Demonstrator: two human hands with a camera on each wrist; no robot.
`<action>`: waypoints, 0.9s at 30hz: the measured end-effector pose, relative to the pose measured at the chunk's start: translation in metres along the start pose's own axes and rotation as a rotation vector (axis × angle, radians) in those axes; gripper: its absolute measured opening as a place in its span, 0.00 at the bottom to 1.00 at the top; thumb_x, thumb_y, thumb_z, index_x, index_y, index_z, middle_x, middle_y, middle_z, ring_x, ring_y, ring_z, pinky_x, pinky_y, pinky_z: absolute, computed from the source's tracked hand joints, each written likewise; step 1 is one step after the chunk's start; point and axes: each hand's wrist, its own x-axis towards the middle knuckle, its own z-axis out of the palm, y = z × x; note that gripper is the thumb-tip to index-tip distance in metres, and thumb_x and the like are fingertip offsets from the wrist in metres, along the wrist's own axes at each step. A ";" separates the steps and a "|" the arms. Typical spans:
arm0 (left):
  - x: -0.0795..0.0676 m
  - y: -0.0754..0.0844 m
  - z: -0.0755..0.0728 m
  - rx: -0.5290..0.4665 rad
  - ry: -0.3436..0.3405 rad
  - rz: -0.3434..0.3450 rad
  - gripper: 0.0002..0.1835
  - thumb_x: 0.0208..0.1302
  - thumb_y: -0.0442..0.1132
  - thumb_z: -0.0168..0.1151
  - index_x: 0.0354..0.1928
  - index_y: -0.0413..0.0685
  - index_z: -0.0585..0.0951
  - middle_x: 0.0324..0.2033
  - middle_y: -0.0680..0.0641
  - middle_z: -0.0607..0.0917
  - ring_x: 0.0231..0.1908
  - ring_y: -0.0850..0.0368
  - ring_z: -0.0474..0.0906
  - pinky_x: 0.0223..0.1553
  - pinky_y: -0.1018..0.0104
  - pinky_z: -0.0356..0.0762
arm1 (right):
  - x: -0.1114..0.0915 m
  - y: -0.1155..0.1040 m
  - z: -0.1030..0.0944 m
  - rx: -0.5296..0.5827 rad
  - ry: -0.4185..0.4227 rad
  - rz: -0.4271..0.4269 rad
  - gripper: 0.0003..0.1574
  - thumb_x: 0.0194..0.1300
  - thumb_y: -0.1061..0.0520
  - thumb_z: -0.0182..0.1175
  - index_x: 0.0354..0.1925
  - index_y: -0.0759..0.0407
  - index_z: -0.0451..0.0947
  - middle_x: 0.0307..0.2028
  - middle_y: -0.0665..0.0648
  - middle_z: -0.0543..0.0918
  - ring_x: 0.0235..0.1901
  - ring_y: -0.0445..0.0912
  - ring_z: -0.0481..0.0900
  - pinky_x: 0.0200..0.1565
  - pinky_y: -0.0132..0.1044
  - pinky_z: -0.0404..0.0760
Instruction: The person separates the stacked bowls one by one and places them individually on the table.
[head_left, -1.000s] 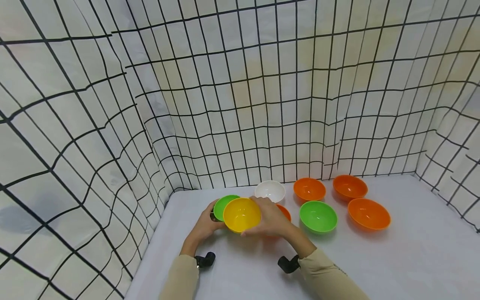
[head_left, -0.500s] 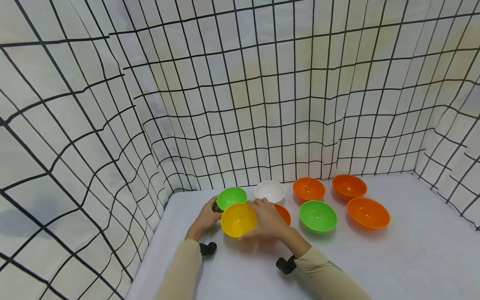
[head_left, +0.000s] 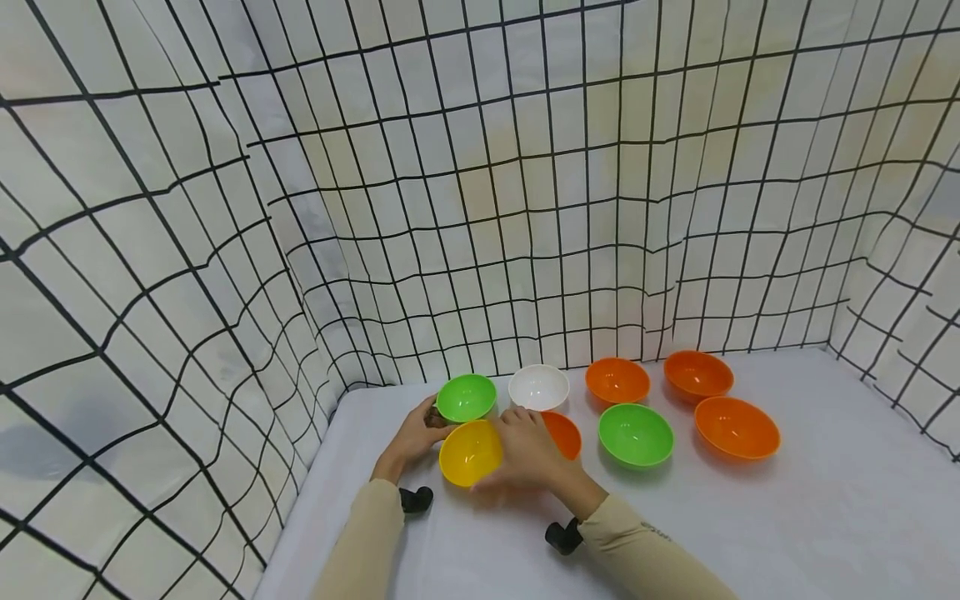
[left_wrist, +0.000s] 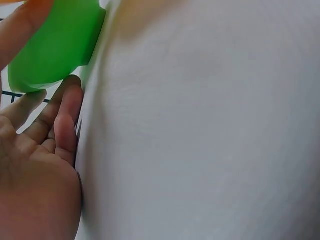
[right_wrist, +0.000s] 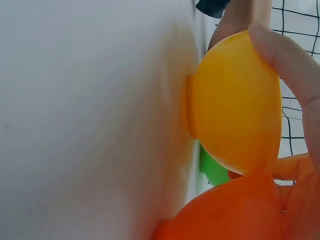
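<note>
My left hand (head_left: 411, 439) holds the left side of a green bowl (head_left: 467, 398) at the back left of the table. In the left wrist view its thumb crosses in front of the green bowl (left_wrist: 62, 42) and its fingertips touch the far side. My right hand (head_left: 527, 454) grips a yellow bowl (head_left: 468, 454) by the rim, just in front of the green one. The right wrist view has the thumb on the rim of the yellow bowl (right_wrist: 237, 102), whose foot is right at the tabletop. An orange bowl (head_left: 562, 435) is partly hidden behind my right hand.
Beside the green bowl stands a white bowl (head_left: 538, 387). Farther right are orange bowls (head_left: 617, 382), (head_left: 698, 376), (head_left: 737, 427) and another green bowl (head_left: 636, 435). White walls with black grid lines (head_left: 480, 250) close off the table's back and sides.
The green bowl has moved back and right, coming level with the white bowl. The yellow bowl has come down toward the table, nearer me and slightly left, with my right hand on it.
</note>
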 end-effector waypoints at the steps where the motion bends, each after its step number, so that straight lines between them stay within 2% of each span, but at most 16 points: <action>1: 0.000 -0.001 0.000 -0.007 -0.002 0.000 0.43 0.63 0.44 0.73 0.77 0.52 0.63 0.56 0.43 0.80 0.53 0.49 0.75 0.63 0.49 0.74 | 0.000 0.000 0.001 -0.009 -0.005 0.004 0.67 0.40 0.18 0.73 0.69 0.55 0.72 0.56 0.56 0.80 0.61 0.53 0.70 0.70 0.57 0.67; 6: 0.003 -0.007 0.000 -0.048 -0.009 0.003 0.40 0.65 0.41 0.68 0.77 0.53 0.64 0.57 0.43 0.81 0.56 0.49 0.76 0.64 0.47 0.74 | 0.001 -0.001 0.004 -0.049 -0.018 0.025 0.69 0.40 0.16 0.71 0.68 0.57 0.73 0.57 0.57 0.81 0.62 0.55 0.70 0.71 0.57 0.66; 12: 0.002 -0.003 -0.003 -0.104 -0.006 -0.042 0.34 0.71 0.42 0.50 0.78 0.54 0.62 0.57 0.41 0.82 0.55 0.48 0.76 0.63 0.52 0.72 | 0.002 -0.004 0.005 -0.090 -0.019 0.033 0.70 0.41 0.15 0.70 0.68 0.59 0.72 0.57 0.58 0.81 0.64 0.57 0.70 0.72 0.58 0.64; 15: 0.002 -0.002 -0.003 -0.107 -0.005 -0.032 0.30 0.76 0.45 0.43 0.79 0.52 0.62 0.55 0.40 0.82 0.54 0.48 0.77 0.63 0.52 0.72 | 0.001 -0.006 0.005 -0.108 -0.020 0.034 0.71 0.41 0.15 0.68 0.69 0.59 0.71 0.57 0.58 0.81 0.63 0.57 0.70 0.72 0.58 0.64; 20: 0.003 -0.003 -0.002 -0.110 -0.008 -0.037 0.30 0.78 0.47 0.43 0.79 0.52 0.61 0.55 0.41 0.82 0.54 0.49 0.77 0.64 0.51 0.71 | 0.001 -0.011 0.005 -0.123 -0.021 0.040 0.71 0.42 0.14 0.68 0.69 0.60 0.70 0.56 0.59 0.81 0.60 0.55 0.71 0.72 0.57 0.64; 27: 0.003 -0.004 -0.001 -0.117 0.010 -0.047 0.30 0.78 0.48 0.45 0.79 0.54 0.61 0.54 0.40 0.83 0.56 0.49 0.77 0.66 0.49 0.70 | 0.001 -0.015 0.005 -0.138 -0.006 0.048 0.71 0.41 0.14 0.68 0.69 0.60 0.70 0.56 0.58 0.82 0.60 0.56 0.72 0.72 0.57 0.64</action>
